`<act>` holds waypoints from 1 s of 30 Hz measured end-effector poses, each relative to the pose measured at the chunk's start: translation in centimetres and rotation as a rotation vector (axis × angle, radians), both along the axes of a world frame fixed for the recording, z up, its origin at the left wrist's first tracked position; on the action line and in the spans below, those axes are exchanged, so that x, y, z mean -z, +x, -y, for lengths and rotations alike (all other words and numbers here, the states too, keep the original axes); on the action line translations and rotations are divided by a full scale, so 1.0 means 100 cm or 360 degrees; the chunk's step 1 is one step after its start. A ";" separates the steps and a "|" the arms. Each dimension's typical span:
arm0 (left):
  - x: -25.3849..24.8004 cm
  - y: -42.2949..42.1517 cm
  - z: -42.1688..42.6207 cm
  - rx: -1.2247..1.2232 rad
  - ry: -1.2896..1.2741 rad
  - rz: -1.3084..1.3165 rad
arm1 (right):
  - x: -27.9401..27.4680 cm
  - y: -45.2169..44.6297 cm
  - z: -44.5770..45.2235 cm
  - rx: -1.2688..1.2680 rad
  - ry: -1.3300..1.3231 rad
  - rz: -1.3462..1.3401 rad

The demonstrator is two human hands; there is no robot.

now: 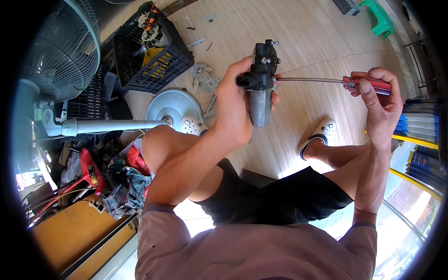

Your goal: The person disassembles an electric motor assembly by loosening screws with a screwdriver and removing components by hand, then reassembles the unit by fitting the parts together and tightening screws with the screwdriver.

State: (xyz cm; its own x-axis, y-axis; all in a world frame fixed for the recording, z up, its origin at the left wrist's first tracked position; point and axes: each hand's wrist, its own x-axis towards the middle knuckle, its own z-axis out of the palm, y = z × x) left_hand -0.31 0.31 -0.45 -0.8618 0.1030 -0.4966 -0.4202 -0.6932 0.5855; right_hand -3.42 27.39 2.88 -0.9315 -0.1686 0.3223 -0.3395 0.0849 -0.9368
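My left hand (235, 100) is wrapped around a small electric motor (260, 106) with a grey metal can and a black gear housing on top. Screws and a connector socket stick out of the housing. In my right hand (382, 102) is a screwdriver (346, 83), its clear red handle pinched between thumb and fingers. The long thin shaft lies level and its tip meets the right side of the motor's housing; the exact contact point is partly hidden by the fingers of my left hand.
A black plastic crate (154, 70) with parts stands at the upper left, near a standing fan (70, 46) and its round base (173, 105). Metal brackets (205, 79) lie on the floor. A green stool (378, 18) is upper right. Clutter (126, 177) fills the left side.
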 end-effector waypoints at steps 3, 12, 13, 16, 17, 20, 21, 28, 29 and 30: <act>0.005 -0.001 0.001 0.0044 -0.0039 0.0045 | 0.001 0.002 0.003 -0.0014 0.0020 0.0005; 0.004 -0.001 0.001 0.0064 -0.0049 0.0103 | -0.001 0.005 0.008 0.0032 0.0011 0.0073; 0.006 -0.001 0.001 0.0079 -0.0047 0.0098 | -0.001 0.005 0.008 0.0036 0.0019 0.0073; 0.007 0.001 0.000 0.0107 -0.0088 0.0095 | 0.000 0.003 0.006 0.0038 0.0036 0.0052; 0.006 0.001 -0.001 0.0113 -0.0109 0.0098 | 0.000 0.003 0.004 0.0037 0.0041 0.0043; 0.003 0.000 -0.003 0.0077 -0.0024 0.0128 | 0.000 0.001 0.003 0.0071 0.0029 0.0064; 0.002 0.000 -0.003 0.0071 -0.0024 0.0133 | 0.000 0.000 0.002 0.0074 0.0022 0.0073; 0.006 -0.003 -0.003 0.0065 0.0003 0.0155 | 0.003 -0.001 0.004 0.0041 -0.0003 0.0099; 0.008 -0.003 -0.002 0.0069 0.0007 0.0152 | 0.003 -0.001 0.004 0.0036 0.0000 0.0102; 0.008 -0.003 -0.002 0.0090 -0.0014 0.0147 | 0.003 -0.001 0.004 0.0034 0.0001 0.0093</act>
